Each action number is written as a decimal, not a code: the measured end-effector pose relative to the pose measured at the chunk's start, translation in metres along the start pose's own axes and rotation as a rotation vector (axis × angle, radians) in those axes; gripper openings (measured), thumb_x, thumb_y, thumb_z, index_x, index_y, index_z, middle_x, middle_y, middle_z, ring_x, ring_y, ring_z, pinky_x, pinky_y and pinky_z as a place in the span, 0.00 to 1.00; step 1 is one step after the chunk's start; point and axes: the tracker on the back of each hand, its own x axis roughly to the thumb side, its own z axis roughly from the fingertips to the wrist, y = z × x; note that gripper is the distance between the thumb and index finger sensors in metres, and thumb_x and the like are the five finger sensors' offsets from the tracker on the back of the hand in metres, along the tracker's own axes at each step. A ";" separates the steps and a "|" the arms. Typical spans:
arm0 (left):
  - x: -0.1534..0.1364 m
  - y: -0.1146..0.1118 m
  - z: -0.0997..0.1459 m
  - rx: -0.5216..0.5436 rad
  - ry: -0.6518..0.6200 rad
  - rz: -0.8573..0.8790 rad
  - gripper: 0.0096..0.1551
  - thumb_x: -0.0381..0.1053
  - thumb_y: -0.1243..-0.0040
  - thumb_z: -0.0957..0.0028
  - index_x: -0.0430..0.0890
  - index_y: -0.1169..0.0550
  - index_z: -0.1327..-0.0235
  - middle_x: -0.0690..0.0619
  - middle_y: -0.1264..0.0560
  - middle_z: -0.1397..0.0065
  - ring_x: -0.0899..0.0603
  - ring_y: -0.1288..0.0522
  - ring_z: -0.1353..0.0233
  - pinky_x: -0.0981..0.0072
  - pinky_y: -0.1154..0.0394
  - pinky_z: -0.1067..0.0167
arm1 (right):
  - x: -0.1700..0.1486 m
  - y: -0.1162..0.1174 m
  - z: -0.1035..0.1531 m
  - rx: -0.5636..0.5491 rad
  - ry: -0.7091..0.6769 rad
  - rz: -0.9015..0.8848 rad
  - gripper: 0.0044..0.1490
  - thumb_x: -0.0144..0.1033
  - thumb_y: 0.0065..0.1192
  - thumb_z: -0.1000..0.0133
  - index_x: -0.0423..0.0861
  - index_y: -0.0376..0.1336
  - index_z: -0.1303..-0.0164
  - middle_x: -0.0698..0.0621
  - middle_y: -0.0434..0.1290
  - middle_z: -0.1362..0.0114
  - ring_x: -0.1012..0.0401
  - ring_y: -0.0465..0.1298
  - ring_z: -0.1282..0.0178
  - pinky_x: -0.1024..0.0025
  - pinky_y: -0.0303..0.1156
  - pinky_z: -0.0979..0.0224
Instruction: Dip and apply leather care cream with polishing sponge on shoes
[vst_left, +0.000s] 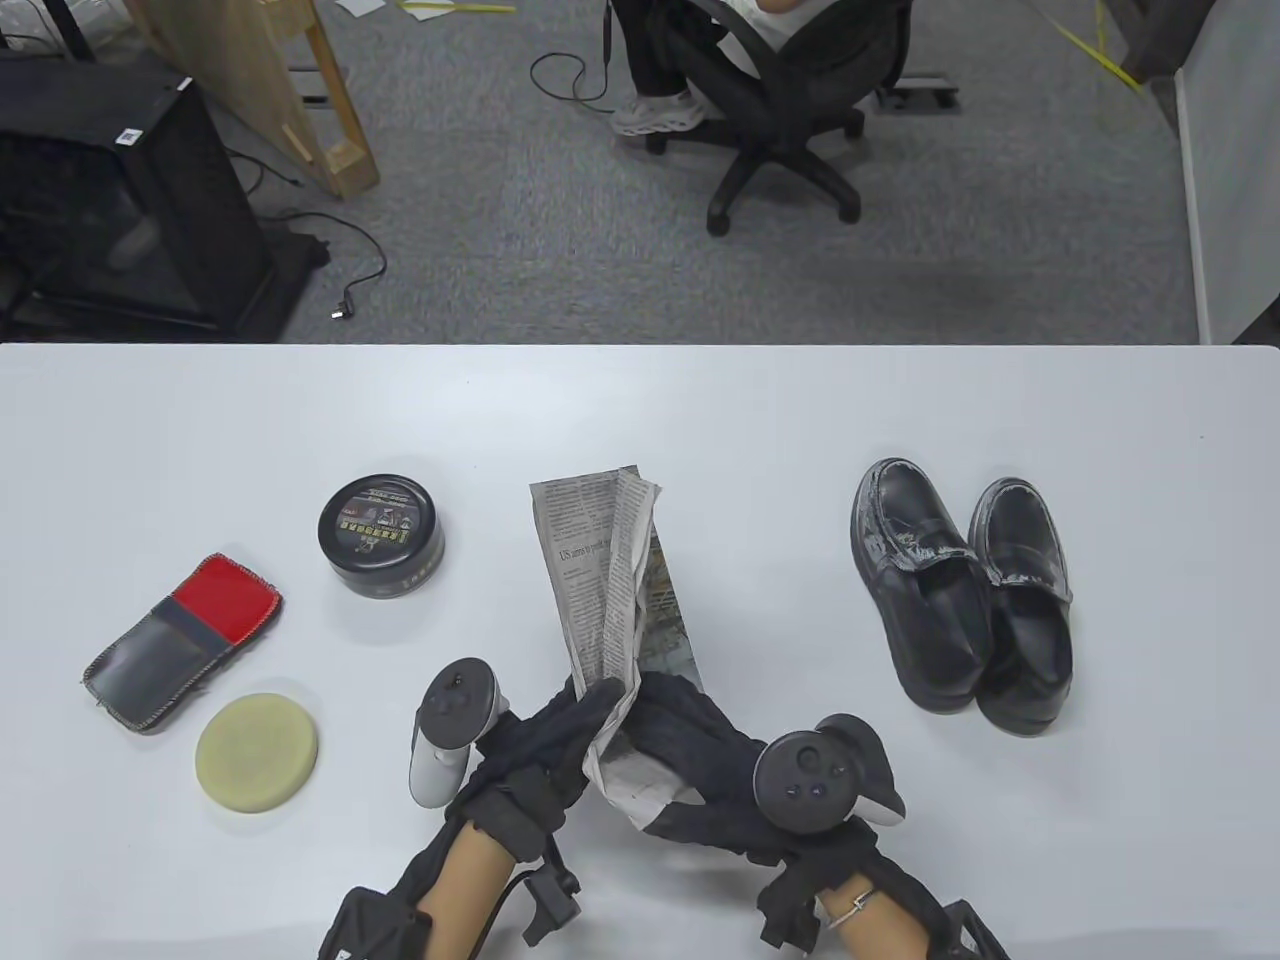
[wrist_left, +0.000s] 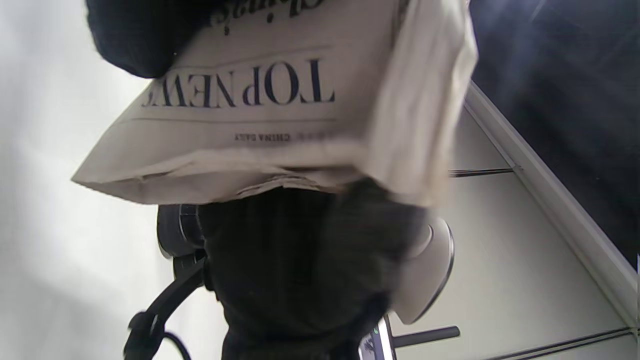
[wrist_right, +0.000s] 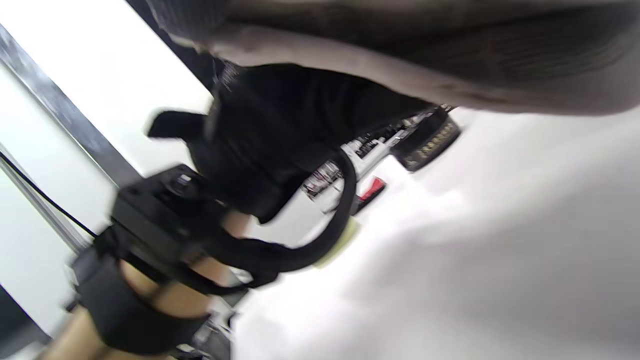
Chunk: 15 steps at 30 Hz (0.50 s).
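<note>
Both hands hold a folded newspaper (vst_left: 610, 590) at its near end, in the middle of the white table (vst_left: 700, 420). My left hand (vst_left: 560, 735) grips its left edge; my right hand (vst_left: 690, 745) grips it from the right. The paper fills the top of the left wrist view (wrist_left: 280, 110) and of the right wrist view (wrist_right: 425, 55). A pair of black shoes (vst_left: 960, 590) with white smears lies to the right. A closed black cream tin (vst_left: 382, 535) stands to the left. A round yellow sponge (vst_left: 258, 752) lies near left.
A grey and red cloth pouch (vst_left: 180, 640) lies at the far left beside the sponge. Beyond the table's far edge are an office chair (vst_left: 780, 110) with a seated person, a black cabinet (vst_left: 110, 200) and cables on the carpet.
</note>
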 end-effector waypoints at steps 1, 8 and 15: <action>0.001 -0.001 0.000 0.006 -0.003 -0.024 0.48 0.61 0.65 0.25 0.33 0.64 0.13 0.22 0.53 0.13 0.21 0.44 0.20 0.33 0.35 0.28 | -0.002 -0.002 0.002 0.006 -0.007 -0.052 0.64 0.68 0.36 0.38 0.35 0.29 0.07 0.32 0.40 0.08 0.27 0.44 0.14 0.28 0.50 0.22; 0.020 -0.029 -0.001 0.080 -0.015 -0.576 0.42 0.56 0.64 0.26 0.40 0.64 0.13 0.26 0.57 0.12 0.23 0.48 0.18 0.32 0.39 0.26 | 0.006 0.000 0.001 -0.134 0.066 -0.196 0.68 0.67 0.36 0.38 0.27 0.22 0.15 0.23 0.42 0.13 0.27 0.52 0.17 0.32 0.54 0.22; 0.031 -0.022 0.002 0.124 -0.059 -0.587 0.34 0.51 0.62 0.26 0.41 0.51 0.11 0.31 0.42 0.13 0.27 0.37 0.20 0.37 0.31 0.30 | 0.004 -0.026 0.013 -0.515 0.226 -0.061 0.26 0.45 0.49 0.32 0.54 0.56 0.23 0.48 0.69 0.25 0.47 0.74 0.28 0.50 0.71 0.28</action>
